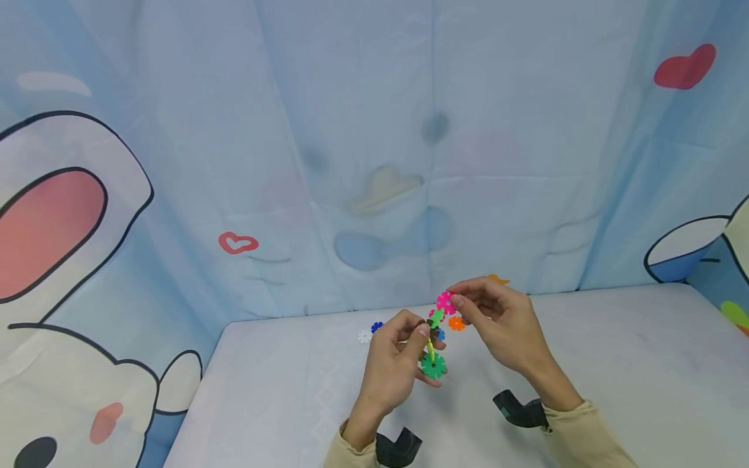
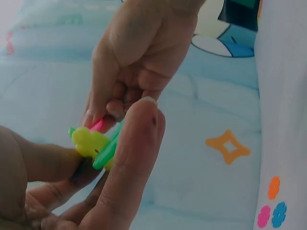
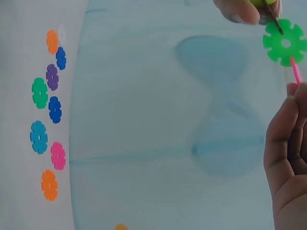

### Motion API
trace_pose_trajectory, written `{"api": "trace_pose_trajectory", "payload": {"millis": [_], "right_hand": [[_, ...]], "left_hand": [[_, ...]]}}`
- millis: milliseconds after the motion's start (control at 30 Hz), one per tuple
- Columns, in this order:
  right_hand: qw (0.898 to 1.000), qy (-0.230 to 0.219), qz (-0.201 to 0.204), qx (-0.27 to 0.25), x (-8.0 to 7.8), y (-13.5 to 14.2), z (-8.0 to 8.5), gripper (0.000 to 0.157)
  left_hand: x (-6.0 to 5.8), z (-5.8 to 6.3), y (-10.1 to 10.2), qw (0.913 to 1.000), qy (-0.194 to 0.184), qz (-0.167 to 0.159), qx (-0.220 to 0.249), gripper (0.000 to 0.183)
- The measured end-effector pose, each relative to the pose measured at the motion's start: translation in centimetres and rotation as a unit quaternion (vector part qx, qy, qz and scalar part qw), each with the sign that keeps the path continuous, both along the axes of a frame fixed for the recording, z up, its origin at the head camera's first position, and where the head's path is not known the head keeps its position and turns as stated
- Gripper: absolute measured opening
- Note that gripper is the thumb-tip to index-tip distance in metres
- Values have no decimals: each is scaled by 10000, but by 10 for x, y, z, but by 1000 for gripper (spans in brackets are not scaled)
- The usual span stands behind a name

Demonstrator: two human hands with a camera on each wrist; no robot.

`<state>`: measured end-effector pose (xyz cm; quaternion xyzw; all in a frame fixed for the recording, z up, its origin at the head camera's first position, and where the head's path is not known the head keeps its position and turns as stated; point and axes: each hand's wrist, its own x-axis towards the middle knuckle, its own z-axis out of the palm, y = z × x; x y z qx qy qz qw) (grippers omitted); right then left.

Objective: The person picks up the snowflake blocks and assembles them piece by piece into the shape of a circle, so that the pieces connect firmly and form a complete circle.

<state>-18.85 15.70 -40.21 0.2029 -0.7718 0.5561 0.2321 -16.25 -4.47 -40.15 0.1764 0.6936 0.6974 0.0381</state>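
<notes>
My left hand pinches a small chain of notched plastic discs over the table. A green disc hangs at its lower end, with a yellow disc and a dark brown disc further along. At the upper end sits a light green disc. My right hand pinches a pink disc between thumb and fingertips. Seen from the right wrist, the pink disc is edge-on and meets the light green one's rim; how deep it sits cannot be told. The left fingers hide part of the chain.
Several loose discs lie in a rough row near the table's back edge, among them orange, purple, teal and white. A printed curtain hangs behind the white table. Each wrist carries a black mount.
</notes>
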Motion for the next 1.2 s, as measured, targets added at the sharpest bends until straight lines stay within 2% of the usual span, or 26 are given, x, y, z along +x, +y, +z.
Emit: {"api": "trace_pose_trajectory", "payload": {"millis": [300, 567, 833, 1000, 1200], "right_hand": [[9999, 56, -54, -109, 3, -5, -2, 18], [9997, -44, 120, -191, 3, -10, -3, 16], [9996, -252, 96, -39, 2, -12, -6, 12], [9993, -332, 146, 10, 2, -12, -6, 11], [9986, -396, 348, 46, 4, -12, -3, 11]], "left_hand": [[4, -4, 6, 9974, -557, 57, 443, 19], [6, -5, 6, 9962, -709, 200, 469, 19], [8, -7, 4, 9963, -712, 303, 381, 20], [7, -7, -2, 9980, -601, 127, 151, 18], [6, -7, -12, 9993, -277, -59, -224, 19]]}}
